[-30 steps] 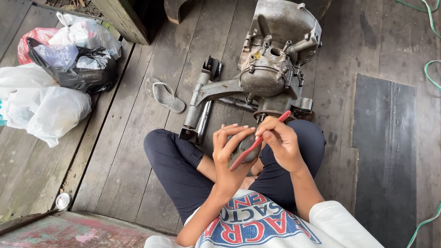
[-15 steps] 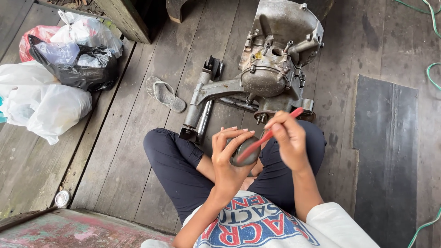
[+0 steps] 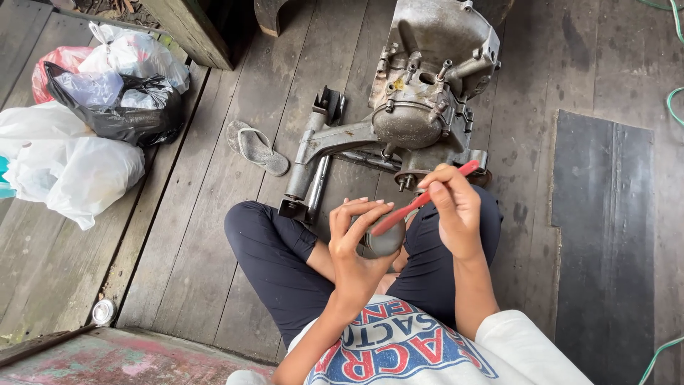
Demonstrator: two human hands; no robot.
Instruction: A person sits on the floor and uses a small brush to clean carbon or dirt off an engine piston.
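Scrubbing step: left hand (image 3: 356, 249) cups a round grey metal part (image 3: 385, 239) over the lap; right hand (image 3: 456, 210) pinches a red-handled brush (image 3: 420, 203) against it. Next likely turning the part. Grimy grey engine casing (image 3: 427, 107) lies beyond.

**Layout of the floor and the seated person**

The person sits cross-legged on the plank floor (image 3: 214, 214). The left hand (image 3: 356, 246) holds a round metal part (image 3: 385, 241) above the lap; the right hand (image 3: 456, 210), just to its right, holds a toothbrush (image 3: 427, 198) whose head touches that part. Directly ahead of the knees lies an engine (image 3: 420, 107). A sandal (image 3: 256, 147) lies to the engine's left, well apart from the bags (image 3: 85, 135) piled at far left. A mat (image 3: 605, 235) lies on the floor at right.
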